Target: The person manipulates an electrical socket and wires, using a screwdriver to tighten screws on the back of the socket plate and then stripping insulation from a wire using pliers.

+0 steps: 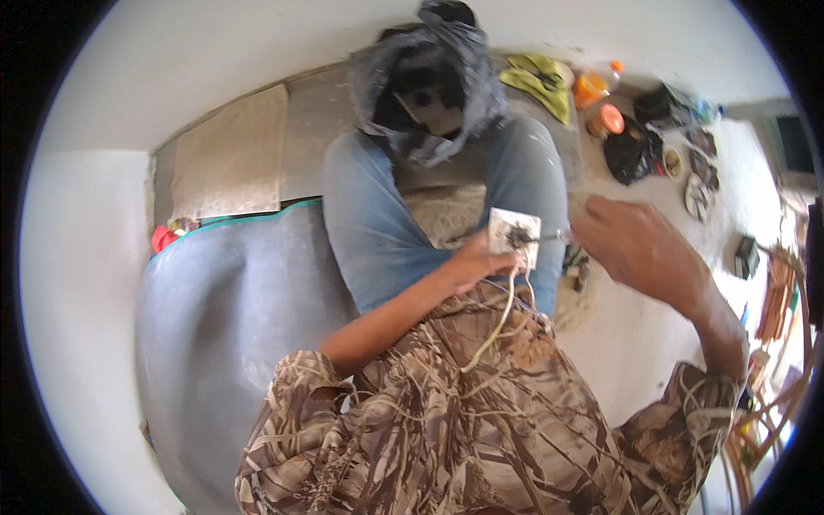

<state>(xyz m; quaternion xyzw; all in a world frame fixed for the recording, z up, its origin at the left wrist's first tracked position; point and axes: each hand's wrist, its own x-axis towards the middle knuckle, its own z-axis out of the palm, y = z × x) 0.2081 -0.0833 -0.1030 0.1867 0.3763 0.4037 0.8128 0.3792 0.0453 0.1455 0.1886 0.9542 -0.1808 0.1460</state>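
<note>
Above my lap, my left hand [472, 262] grips a white square electrical wall plate [501, 225] by its near left edge. Dark fittings sit at the plate's middle. Pale wires [502, 322] run from it down over my camouflage shirt. My right hand [620, 242] is closed at the plate's right side. A thin metal shaft, like a screwdriver [555, 234], reaches from its fingers toward the plate's fittings. The handle is hidden in the fist, and I cannot tell whether the tip touches the fittings.
Ahead of my knees stands an open dark plastic bag [365, 86] with things inside. A yellow-green cloth [549, 90], an orange drink bottle [592, 88], an orange-lidded jar [608, 120], a black bag [631, 154] and sandals [697, 197] lie far right. A large grey teal-rimmed object [232, 318] is at left.
</note>
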